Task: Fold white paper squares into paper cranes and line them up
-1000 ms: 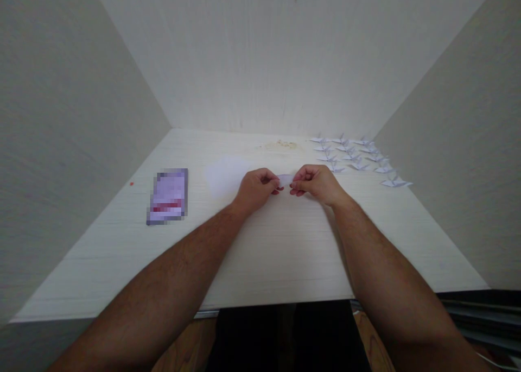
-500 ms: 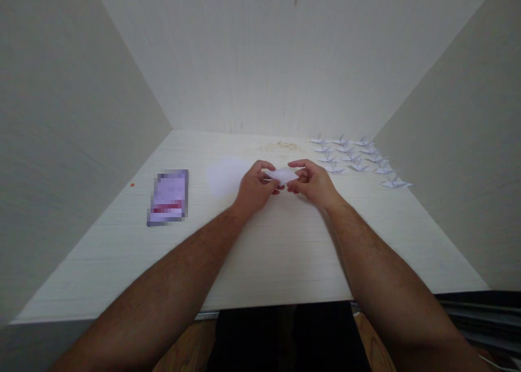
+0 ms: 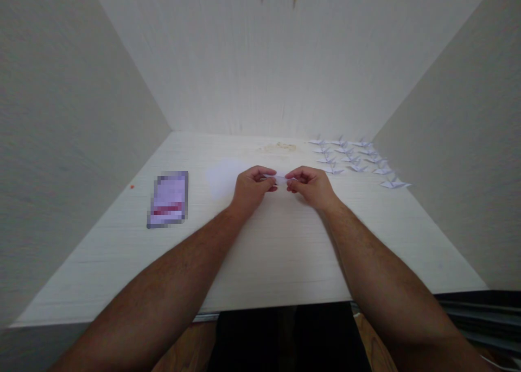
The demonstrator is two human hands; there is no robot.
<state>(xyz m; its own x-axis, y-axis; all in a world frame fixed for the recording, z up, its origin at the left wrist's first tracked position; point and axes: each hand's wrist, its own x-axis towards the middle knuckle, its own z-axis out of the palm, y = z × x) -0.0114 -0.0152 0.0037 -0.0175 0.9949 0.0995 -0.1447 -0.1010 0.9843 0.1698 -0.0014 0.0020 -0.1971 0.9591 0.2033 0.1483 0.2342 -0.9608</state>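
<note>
A small folded piece of white paper is held just above the middle of the table. My left hand pinches its left end between thumb and fingers. At the other end, the thumb and fingers of my right hand are closed on it. The fingers cover both ends, so only a narrow strip shows between them. White sheets of paper lie flat on the table just left of my left hand. To the right stand several folded paper cranes in rows, with one crane nearest me.
A pixelated purple rectangular object lies on the left of the white table. Beyond it is a small orange speck. Pale walls enclose the table at the back and both sides. A brownish stain marks the table near the back wall.
My right hand's fingers have closed onto the paper's right end. The paper now shows as a narrower strip, and the hands sit slightly lower in view.
</note>
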